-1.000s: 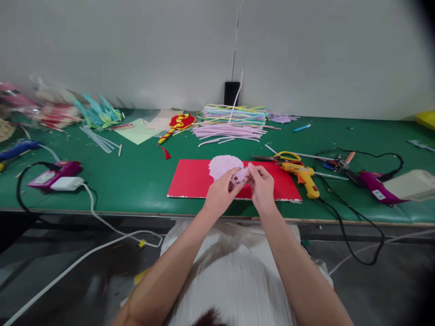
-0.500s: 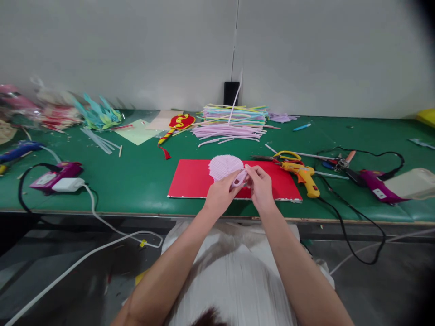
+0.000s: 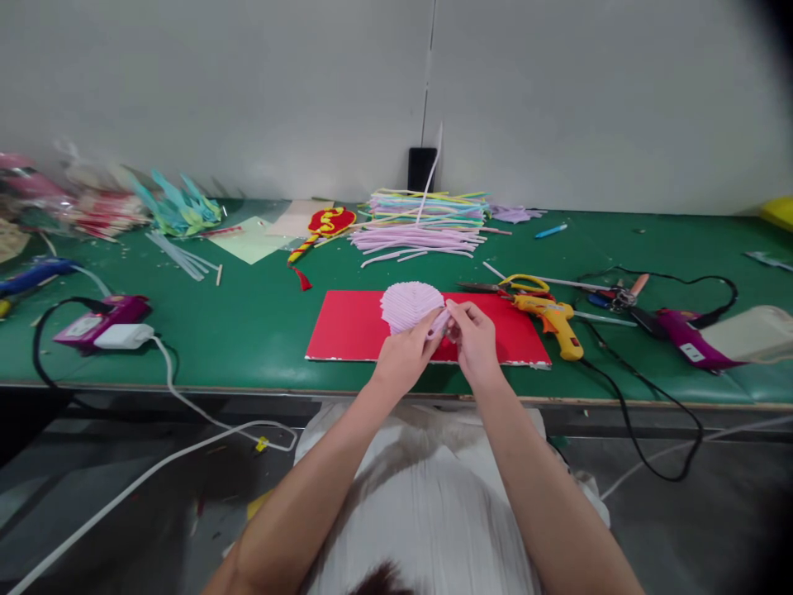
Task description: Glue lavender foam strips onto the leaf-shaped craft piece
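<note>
A round, ribbed lilac fan shape (image 3: 411, 307), seemingly made of pipe cleaners laid side by side, lies on a red board (image 3: 347, 324). Over its lower right edge, my left hand (image 3: 401, 357) is closed on a small bent piece of lilac pipe cleaner (image 3: 439, 322). My right hand (image 3: 474, 337) pinches the other end of that piece between thumb and forefinger. Both hands meet just above the board, and my fingers hide part of the piece and the fan's lower edge.
Behind the board lies a pile of coloured pipe cleaners (image 3: 427, 235). To the right are scissors (image 3: 526, 285), a yellow glue gun (image 3: 551, 321) and a purple power socket (image 3: 687, 339). Leftward sit a red-and-yellow fan (image 3: 331, 221) and another purple socket (image 3: 117, 318) with cables.
The lilac pipe cleaner between my hands showed an open oval loop before; now it looks narrower and pressed together. Both hands stay in nearly the same place.
</note>
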